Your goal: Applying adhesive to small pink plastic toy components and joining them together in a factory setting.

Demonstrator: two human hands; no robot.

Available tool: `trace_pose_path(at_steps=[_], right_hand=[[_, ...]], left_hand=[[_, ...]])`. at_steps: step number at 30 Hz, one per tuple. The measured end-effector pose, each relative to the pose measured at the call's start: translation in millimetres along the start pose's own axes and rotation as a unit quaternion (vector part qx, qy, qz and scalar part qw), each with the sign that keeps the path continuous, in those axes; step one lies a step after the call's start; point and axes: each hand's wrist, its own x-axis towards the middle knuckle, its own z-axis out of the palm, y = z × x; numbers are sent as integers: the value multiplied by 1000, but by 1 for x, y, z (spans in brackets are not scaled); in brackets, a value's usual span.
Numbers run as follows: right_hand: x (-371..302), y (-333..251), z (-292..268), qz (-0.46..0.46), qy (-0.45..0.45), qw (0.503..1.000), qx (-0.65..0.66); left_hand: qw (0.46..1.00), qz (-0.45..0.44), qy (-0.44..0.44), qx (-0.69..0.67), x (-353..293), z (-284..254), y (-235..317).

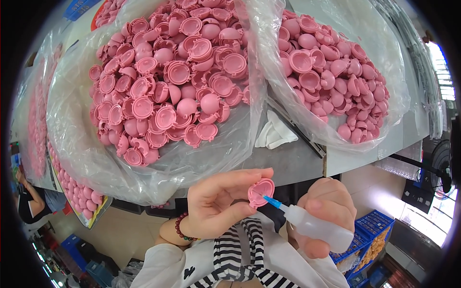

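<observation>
The right hand (338,204) partly hides the bottle (319,229); whether its nozzle (272,201) touches the cup (261,186) is too small to tell. The far edge crops the left heap (178,73).

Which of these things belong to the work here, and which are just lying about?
In the work:
pink shell, in the left hand
bottle, in the right hand
probably the heaped pink shells

Apparently just lying about:
white cloth
blue crates, lower right
black fan, far right
</observation>
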Motion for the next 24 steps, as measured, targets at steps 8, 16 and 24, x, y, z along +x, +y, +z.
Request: trace_pose_path(at_steps=[8, 16, 24], right_hand=[[-1, 3, -7, -47, -49, 997, -25], [-3, 7, -16, -74, -20, 997, 33], [25, 56, -153, 180, 265, 910, -264]], left_hand=[[996, 55, -14, 66, 2, 2, 5], [932, 172, 12, 320, 1, 8, 8], [921, -68, -122, -364, -2, -8, -6]])
